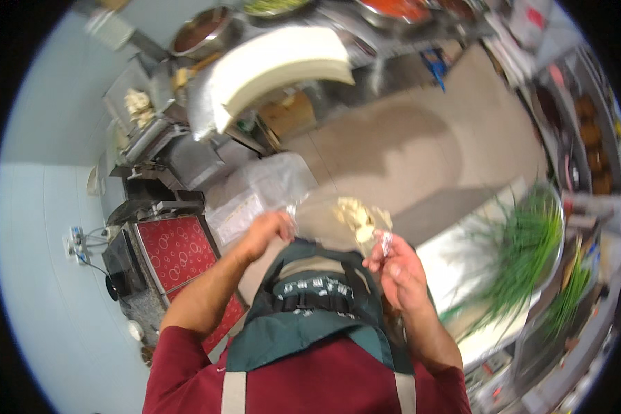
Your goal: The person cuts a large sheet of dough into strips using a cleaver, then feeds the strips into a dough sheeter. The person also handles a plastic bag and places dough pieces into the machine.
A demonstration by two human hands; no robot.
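A clear plastic bag (315, 220) stretches between my two hands in front of my dark green apron. Pale yellow pieces of food (356, 213) lie in its right part; blur hides what they are. My left hand (273, 232) is closed on the bag's left end. At the other end, my right hand (401, 271) pinches the film between curled fingers, palm partly turned up. Beyond my left hand, more translucent plastic sheeting (279, 176) lies low down.
Long green chives or scallions (528, 253) lie to the right, by a white board (455, 264). Ahead is a counter with a thick white slab (284, 57) and metal bowls (202, 33) of food. A red-patterned cabinet (176, 253) stands left. Tiled floor (372, 139) lies between.
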